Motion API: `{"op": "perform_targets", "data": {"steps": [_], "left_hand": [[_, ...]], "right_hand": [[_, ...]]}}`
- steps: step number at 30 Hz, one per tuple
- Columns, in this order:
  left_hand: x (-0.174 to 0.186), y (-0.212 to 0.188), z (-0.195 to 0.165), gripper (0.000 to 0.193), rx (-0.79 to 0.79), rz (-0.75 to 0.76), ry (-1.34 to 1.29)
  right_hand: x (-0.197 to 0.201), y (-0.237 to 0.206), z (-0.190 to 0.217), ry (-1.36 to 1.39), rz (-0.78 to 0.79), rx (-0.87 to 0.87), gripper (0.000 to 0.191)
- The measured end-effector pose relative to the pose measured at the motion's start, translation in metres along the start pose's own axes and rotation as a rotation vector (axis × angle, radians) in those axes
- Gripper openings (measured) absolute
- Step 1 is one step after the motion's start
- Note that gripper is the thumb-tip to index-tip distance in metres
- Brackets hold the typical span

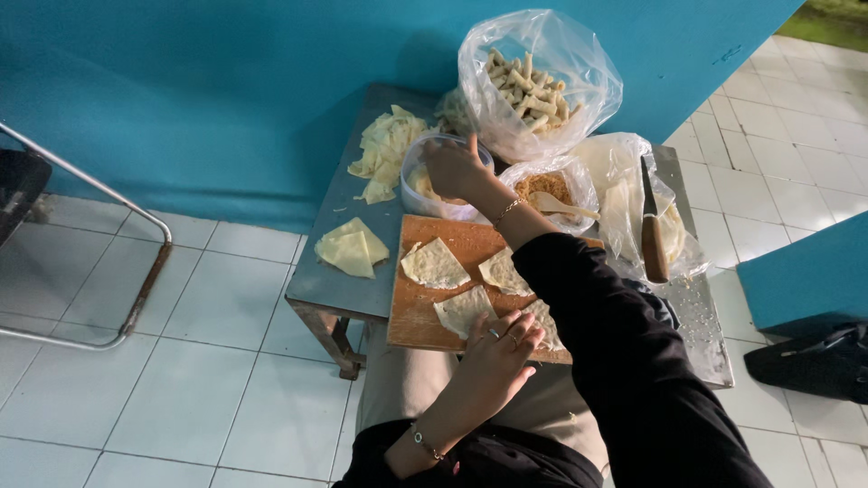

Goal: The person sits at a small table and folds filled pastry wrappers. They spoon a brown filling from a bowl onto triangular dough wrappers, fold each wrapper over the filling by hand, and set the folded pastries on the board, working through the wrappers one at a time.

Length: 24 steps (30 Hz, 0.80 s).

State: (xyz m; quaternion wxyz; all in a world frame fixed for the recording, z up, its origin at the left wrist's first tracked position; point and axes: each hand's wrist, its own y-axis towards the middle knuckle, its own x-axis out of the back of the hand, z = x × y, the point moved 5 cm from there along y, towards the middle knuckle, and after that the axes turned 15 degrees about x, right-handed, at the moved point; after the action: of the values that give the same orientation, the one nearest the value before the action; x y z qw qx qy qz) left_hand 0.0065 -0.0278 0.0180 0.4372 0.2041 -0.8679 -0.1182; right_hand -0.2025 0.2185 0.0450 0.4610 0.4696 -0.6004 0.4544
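A wooden cutting board (418,312) lies across a small metal table (330,285) and carries several pale triangular dough wrappers (435,263). My left hand (499,352), with rings and a bracelet, rests with fingers spread on the nearest wrapper (461,310) at the board's front edge. My right hand (452,167), at the end of a black sleeve, reaches over the board with its fingers down inside a clear round plastic container (411,181) of pale contents. What those fingers hold is hidden.
A large clear bag of rolled pastry sticks (529,86) stands behind the container. A smaller bag of brown filling (542,187) holds a spoon (562,206). A wooden-handled knife (653,237) lies on plastic at right. Spare wrappers (352,248) and dough trimmings (387,145) sit at left.
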Motion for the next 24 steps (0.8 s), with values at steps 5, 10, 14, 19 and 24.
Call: {"op": "perform_targets", "data": {"steps": [5,10,14,19,24], "left_hand": [[0.000,0.001,0.000,0.059,0.001,-0.003,0.022],[-0.001,0.002,0.002,0.056,0.011,0.010,0.046],[-0.002,0.004,0.005,0.053,0.021,0.018,0.032],[0.002,0.006,0.008,0.054,-0.001,0.013,0.023],[0.002,0.022,0.008,0.048,0.013,-0.004,0.021]], "right_hand": [[0.014,-0.007,-0.001,0.092,-0.214,0.131,0.062],[0.023,-0.030,-0.020,0.204,-0.269,-0.041,0.055],[0.042,-0.064,-0.027,0.340,-0.430,-0.008,0.031],[0.022,-0.154,-0.035,1.020,-0.450,0.180,0.031],[-0.028,-0.275,-0.065,1.335,-0.544,0.035,0.039]]}}
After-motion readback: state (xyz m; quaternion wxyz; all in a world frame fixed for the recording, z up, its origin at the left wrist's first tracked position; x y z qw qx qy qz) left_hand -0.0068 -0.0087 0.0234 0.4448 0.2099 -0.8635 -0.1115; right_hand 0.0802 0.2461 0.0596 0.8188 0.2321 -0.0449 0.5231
